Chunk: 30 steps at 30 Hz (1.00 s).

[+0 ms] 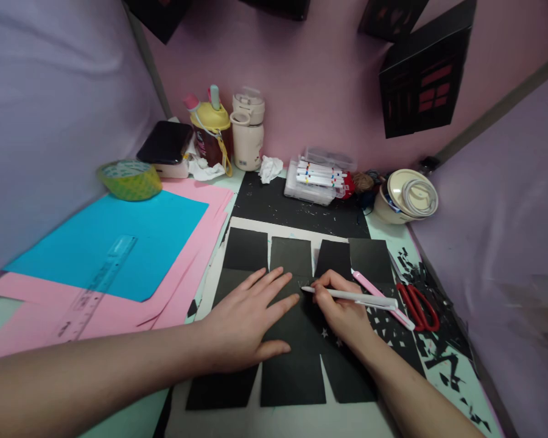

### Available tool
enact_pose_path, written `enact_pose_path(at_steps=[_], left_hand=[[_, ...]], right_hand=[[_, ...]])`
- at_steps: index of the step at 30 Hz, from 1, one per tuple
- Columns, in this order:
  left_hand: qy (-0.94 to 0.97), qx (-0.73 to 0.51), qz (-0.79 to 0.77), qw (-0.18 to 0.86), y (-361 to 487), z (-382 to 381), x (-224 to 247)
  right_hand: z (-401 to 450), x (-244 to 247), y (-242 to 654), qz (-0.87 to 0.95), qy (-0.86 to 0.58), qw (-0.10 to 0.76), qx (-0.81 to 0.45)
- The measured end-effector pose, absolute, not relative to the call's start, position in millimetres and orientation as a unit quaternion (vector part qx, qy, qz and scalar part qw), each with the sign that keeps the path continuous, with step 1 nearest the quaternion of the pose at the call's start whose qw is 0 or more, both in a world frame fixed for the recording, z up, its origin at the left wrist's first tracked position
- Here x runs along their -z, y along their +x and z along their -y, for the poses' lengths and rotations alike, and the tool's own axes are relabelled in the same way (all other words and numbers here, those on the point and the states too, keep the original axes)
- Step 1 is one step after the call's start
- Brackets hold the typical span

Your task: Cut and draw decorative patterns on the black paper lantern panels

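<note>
Nearest the camera, in from the lower left, a bare left forearm (95,380), leading to the left hand (251,322), palm down with fingers spread wide, flat on the black sheet (292,377). Centred in front of the body, slit along near and far edges into flaps, laid on a pale board (274,424). Closed around a white pen (360,297), the right hand (342,310), with the pen's tip at the sheet's middle, by a few faint marks; just beside the left fingertips. Below the right hand, small star shapes on the black.

Just beyond the right hand, a pink pen-like tool (404,317), lying slantwise, then red-handled scissors (418,307) and a scatter of black scraps (450,365). To the left, a blue sheet (164,231) over pink paper (178,292), with a clear ruler (105,280) across both and a yellow-green tape roll (130,180) at the blue's far edge. Farther back, a cream bottle (248,143) beside a yellow-lidded cup (212,118), a crumpled tissue (271,169), a clear case (319,179) of white markers, and a cream pot (393,208) topped with a coiled cable (419,196). High against the pink wall, a black house shape (424,73) with a cut window.
</note>
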<state>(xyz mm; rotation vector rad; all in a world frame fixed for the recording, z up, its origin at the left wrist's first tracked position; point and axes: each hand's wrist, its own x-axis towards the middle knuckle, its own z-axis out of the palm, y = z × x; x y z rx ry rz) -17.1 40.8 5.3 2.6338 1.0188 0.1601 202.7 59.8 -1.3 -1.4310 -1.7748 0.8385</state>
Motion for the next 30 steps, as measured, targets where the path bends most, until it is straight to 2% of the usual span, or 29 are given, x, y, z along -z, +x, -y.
enact_pose_path(at_steps=[3, 9, 19, 25, 30], left_hand=[[0.92, -0.059, -0.355, 0.157, -17.6, -41.0, -4.4], [0.919, -0.054, -0.357, 0.155, -18.3, -40.2, -4.7], [0.914, -0.085, -0.363, 0.162, -18.5, -39.6, -3.2], [0.915, -0.085, -0.365, 0.147, -17.1, -38.3, -2.4], [0.916, -0.091, -0.364, 0.142, -17.2, -38.2, -1.4]], right_hand=[[-58.1, 3.9, 205.9, 0.667, -0.561, 0.375, -0.316], [-55.5, 8.7, 211.8, 0.604, -0.548, 0.503, -0.285], [-56.5, 0.4, 210.0, 0.658, -0.529, 0.501, -0.19], [-54.6, 5.7, 209.0, 0.636, -0.53, 0.502, -0.249], [-51.7, 1.9, 212.3, 0.622, -0.506, 0.54, -0.256]])
